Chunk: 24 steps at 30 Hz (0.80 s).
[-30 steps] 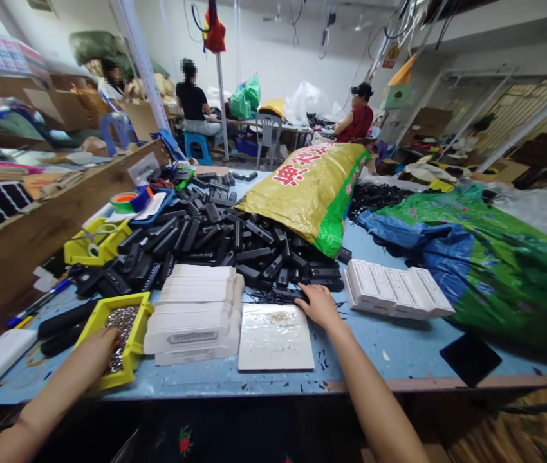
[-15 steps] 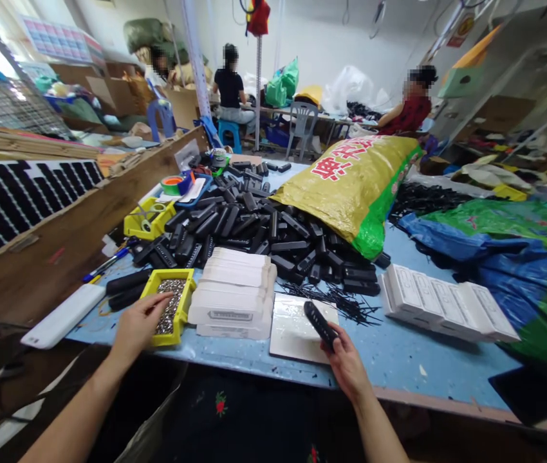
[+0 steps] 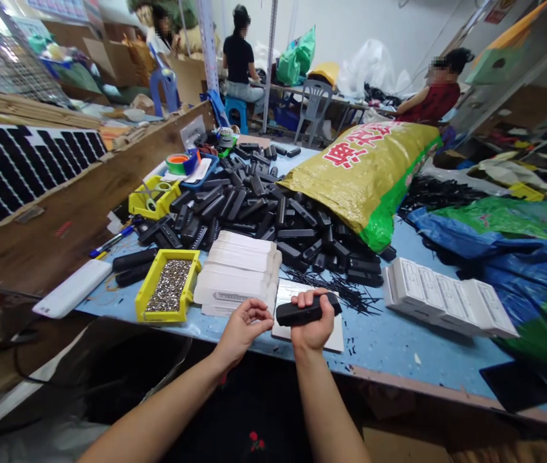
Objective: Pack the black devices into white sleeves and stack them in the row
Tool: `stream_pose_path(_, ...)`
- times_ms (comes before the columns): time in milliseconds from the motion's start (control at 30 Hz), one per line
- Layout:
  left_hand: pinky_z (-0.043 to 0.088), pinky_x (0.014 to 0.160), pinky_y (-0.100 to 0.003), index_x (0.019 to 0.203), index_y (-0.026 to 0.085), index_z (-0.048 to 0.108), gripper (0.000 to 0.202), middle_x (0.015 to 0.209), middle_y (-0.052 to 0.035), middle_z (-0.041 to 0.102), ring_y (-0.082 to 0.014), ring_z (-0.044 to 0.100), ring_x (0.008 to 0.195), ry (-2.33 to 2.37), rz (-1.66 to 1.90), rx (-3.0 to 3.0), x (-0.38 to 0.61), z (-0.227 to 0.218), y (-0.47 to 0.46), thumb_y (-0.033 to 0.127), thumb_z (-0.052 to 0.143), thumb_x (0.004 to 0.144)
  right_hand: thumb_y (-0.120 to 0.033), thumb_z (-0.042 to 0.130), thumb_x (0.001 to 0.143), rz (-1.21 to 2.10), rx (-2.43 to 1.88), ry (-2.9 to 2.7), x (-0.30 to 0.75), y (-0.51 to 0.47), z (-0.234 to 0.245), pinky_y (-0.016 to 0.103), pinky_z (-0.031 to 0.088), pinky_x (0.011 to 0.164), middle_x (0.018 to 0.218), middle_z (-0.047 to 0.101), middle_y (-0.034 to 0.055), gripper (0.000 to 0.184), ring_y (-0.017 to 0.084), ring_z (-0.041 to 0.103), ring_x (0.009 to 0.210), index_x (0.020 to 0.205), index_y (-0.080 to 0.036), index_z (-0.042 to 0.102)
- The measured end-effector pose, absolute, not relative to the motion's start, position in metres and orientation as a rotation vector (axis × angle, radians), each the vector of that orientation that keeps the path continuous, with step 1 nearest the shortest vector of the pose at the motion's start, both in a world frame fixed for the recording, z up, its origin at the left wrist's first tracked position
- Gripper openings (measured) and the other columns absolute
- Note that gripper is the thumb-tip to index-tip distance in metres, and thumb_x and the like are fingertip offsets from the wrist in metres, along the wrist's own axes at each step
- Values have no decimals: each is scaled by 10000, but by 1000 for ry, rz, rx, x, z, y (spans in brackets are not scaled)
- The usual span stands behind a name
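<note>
Fingers (image 3: 254, 304) of the left hand (image 3: 235, 331) curl, thumb and forefinger near each other at the tips, just beside the left end of a long black plastic casing (image 3: 297, 313); whether they pinch anything is too small to tell. The right hand (image 3: 312, 331) has its fingers wrapped round that casing, above a flat white tile (image 3: 331, 337).

From the left, the pale-blue counter (image 3: 380, 350) carries a white round-cornered slab (image 3: 68, 288), an open yellow plastic bin (image 3: 162, 316) of small shiny metal pieces (image 3: 170, 286), a stack of white printed card sleeves (image 3: 235, 270), the tile, thin black strips (image 3: 355, 297) and a row of white printed boxes (image 3: 447, 296). Behind the sleeves spreads a heap of similar black casings (image 3: 296, 233).
</note>
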State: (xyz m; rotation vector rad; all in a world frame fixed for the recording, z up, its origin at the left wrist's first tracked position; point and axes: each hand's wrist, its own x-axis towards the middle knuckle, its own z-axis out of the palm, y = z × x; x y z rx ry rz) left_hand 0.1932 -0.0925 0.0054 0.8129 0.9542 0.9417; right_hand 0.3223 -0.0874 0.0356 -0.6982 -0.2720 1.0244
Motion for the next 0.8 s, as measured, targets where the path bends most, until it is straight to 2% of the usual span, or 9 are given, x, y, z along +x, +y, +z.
stream_pose_path(333, 488, 684, -240, 748, 185, 474, 321, 700, 23, 587, -107, 586, 686, 1061, 944, 938, 202, -1, -100, 307, 749, 635, -374, 521, 755, 1012, -826, -217, 318, -83, 28, 235, 412, 562, 588, 357, -76, 198, 82, 398, 501, 754, -219, 398)
stream_pose_path(400, 506, 726, -272, 834, 193, 492, 303, 796, -5, 613, -133, 605, 762, 1082, 925, 1071, 195, -8, -101, 324, 717, 678, -356, 534, 754, 1024, -841, -278, 323, -87, 26, 239, 413, 549, 570, 376, -76, 182, 82, 408, 487, 744, -217, 416)
stream_pose_path(467, 500, 841, -340, 992, 206, 511, 351, 992, -54, 620, -177, 601, 926, 1154, 901, 1364, 178, -17, -96, 325, 690, 715, -353, 548, 748, 925, -870, -457, 332, -95, 21, 273, 434, 559, 557, 414, -67, 163, 102, 451, 498, 732, -221, 452)
stream_pose_path(533, 418, 991, -425, 1129, 217, 510, 441, 1191, -96, 559, -235, 522, 1127, 1290, 840, 1769, 152, -28, -85, 299, 678, 729, -352, 600, 710, 779, -949, -778, 346, -103, 10, 315, 454, 574, 562, 487, -40, 158, 139, 512, 532, 700, -225, 507)
stream_pose_path(633, 320, 1067, -482, 1197, 215, 522, 483, 1277, -118, 517, -291, 429, 1244, 1432, 592, 2260, 118, -42, -67, 234, 657, 734, -325, 669, 663, 761, -1114, -1202, 371, -106, -14, 321, 452, 555, 585, 576, 6, 168, 169, 551, 540, 628, -203, 560)
stream_pose_path(700, 326, 1056, -479, 1214, 216, 523, 471, 1268, -121, 530, -291, 448, 1230, 1451, 435, 2441, 107, -44, -60, 205, 625, 754, -358, 634, 721, 815, -1220, -1132, 386, -100, -29, 318, 465, 570, 583, 575, 3, 183, 167, 556, 536, 703, -187, 573)
stream_pose_path(800, 351, 1010, -487, 1157, 191, 560, 368, 1191, -138, 577, -296, 495, 1165, 1444, 279, 2536, 108, -29, -55, 178, 560, 789, -440, 595, 763, 672, -1499, -855, 407, -89, -45, 368, 498, 701, 740, 613, 23, 375, 200, 609, 692, 1022, -177, 527)
